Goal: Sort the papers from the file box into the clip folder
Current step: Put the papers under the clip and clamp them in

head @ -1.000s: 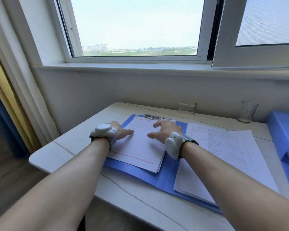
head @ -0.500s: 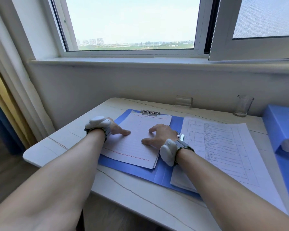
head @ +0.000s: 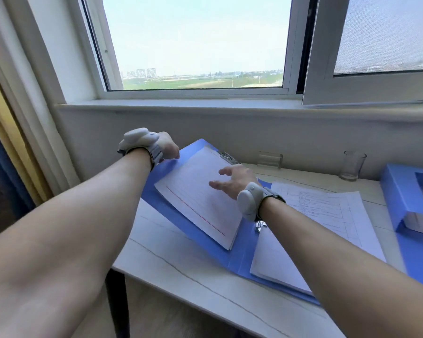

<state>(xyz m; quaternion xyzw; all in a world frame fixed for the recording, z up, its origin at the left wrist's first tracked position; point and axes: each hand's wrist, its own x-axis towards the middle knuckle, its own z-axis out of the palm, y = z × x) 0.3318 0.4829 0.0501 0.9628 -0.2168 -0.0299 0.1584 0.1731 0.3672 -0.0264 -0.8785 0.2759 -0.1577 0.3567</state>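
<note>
A blue clip folder [head: 239,258] lies open on the white table. Its left cover is lifted off the table and tilted up, with a stack of lined paper [head: 200,198] clamped under a metal clip [head: 227,157] at its far end. My left hand [head: 166,145] grips the raised cover's outer edge. My right hand [head: 232,179] hovers with fingers spread over the lined paper. On the folder's right half lie printed sheets [head: 325,215]. The blue file box [head: 401,193] stands open at the right, white paper visible inside.
A clear glass [head: 353,165] and a small clear stand [head: 269,159] sit at the table's back by the wall. The windowsill runs above. Curtains hang at the left. The table's near-left edge [head: 171,286] drops to the floor.
My left hand moved from the paper to the left cover's edge and raised that cover with its papers. My right hand lifted slightly off the sheet.
</note>
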